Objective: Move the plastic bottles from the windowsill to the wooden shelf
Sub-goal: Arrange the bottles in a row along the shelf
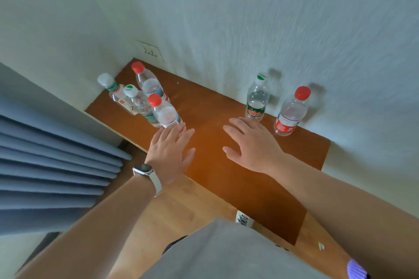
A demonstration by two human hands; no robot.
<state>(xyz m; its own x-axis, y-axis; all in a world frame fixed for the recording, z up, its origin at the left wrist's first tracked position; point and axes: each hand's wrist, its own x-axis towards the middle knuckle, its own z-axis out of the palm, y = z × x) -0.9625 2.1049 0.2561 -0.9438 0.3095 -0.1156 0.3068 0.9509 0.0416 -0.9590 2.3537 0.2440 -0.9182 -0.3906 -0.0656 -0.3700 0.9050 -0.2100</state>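
Flatly, left hand (170, 149) and right hand (252, 142) spread released fingers (237, 124) between bottles (256, 102) on the shelf (208, 118).

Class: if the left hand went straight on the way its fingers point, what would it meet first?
Most likely the nearest red-capped bottle, standing just beyond the left hand; whether they already touch is unclear.

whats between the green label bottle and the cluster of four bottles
In the head view, just bare wooden shelf separates the green label bottle from the cluster of four bottles.
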